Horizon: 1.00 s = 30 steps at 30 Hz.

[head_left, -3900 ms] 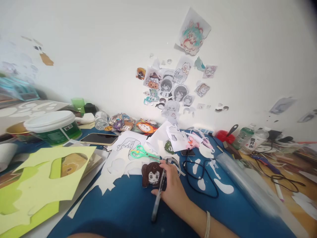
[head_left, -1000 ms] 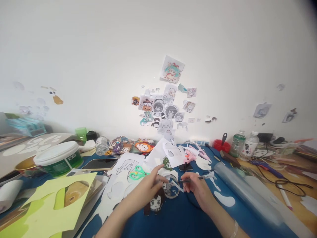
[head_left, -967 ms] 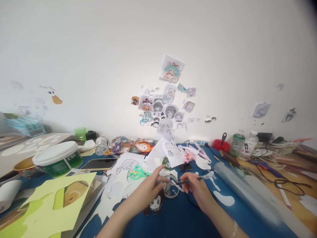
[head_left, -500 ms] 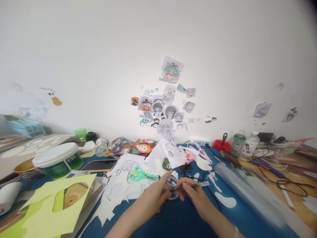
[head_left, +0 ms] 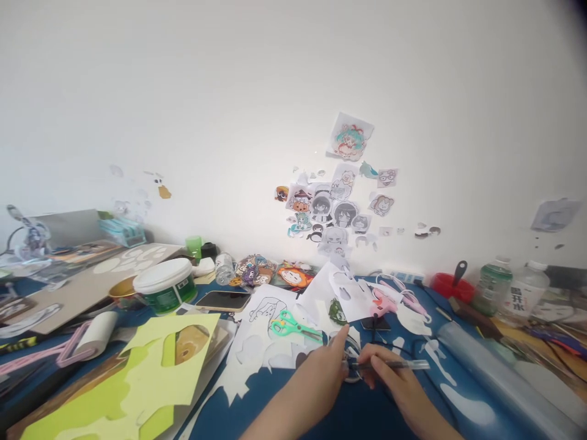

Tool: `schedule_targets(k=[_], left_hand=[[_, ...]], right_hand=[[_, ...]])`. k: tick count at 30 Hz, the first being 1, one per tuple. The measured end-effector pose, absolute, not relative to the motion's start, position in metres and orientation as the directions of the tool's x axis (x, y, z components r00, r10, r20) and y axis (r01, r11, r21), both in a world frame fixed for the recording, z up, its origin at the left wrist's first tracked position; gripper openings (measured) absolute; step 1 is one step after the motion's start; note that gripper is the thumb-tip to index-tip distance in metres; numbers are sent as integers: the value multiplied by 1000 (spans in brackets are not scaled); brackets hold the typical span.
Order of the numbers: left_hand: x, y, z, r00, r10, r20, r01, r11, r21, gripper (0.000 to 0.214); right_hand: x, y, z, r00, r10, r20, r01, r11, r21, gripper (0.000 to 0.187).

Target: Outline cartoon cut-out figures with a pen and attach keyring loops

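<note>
My right hand (head_left: 385, 371) is closed around a slim pen (head_left: 416, 365) with a dark shaft and a clear, pale end pointing right. Close beside it, my left hand (head_left: 323, 370) is curled with its thumb raised near the pen's other end; what its fingers hold is hidden. A pale ring-shaped item (head_left: 352, 377) shows partly between and beneath the hands. Green-handled scissors (head_left: 293, 327) lie on white cut paper (head_left: 250, 353) just beyond my left hand. A small green cut-out (head_left: 338, 311) rests past the fingertips.
Yellow cut sheets (head_left: 202, 360) and a white-lidded tub (head_left: 162, 278) stand left, with a phone (head_left: 223, 300) behind. A pink glue gun (head_left: 384, 302) lies beyond my right hand. At right are a clear plastic roll (head_left: 499, 373), bottles (head_left: 523, 290) and a red bowl (head_left: 447, 287).
The view has turned left, so everything sits further right and a pink-handled roller shows at left. Both hands keep nearly the same pose around the pen.
</note>
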<state>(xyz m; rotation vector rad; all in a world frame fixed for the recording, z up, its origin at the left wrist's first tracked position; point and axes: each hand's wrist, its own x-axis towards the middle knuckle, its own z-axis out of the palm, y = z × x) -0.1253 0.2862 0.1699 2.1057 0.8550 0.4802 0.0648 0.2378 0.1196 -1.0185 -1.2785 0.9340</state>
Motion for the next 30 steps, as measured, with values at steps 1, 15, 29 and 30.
schedule_targets(k=[1,15,29,30], left_hand=[[-124,285,169,696,717,43,430,-464,774,68],[-115,284,158,654,754,60,540,-521,661,60],[-108,275,172,588,809,28,547,-423,722,55],[-108,275,174,588,809,23,542,-415,731,54]], right_hand=[[63,238,118,47,953,299,25,299,-954,37],[64,237,121,85,950,300,34,298,-954,38],[62,237,122,135,961,243,-17,247,-969,40],[63,237,122,141,960,243,-33,249,-968,40]])
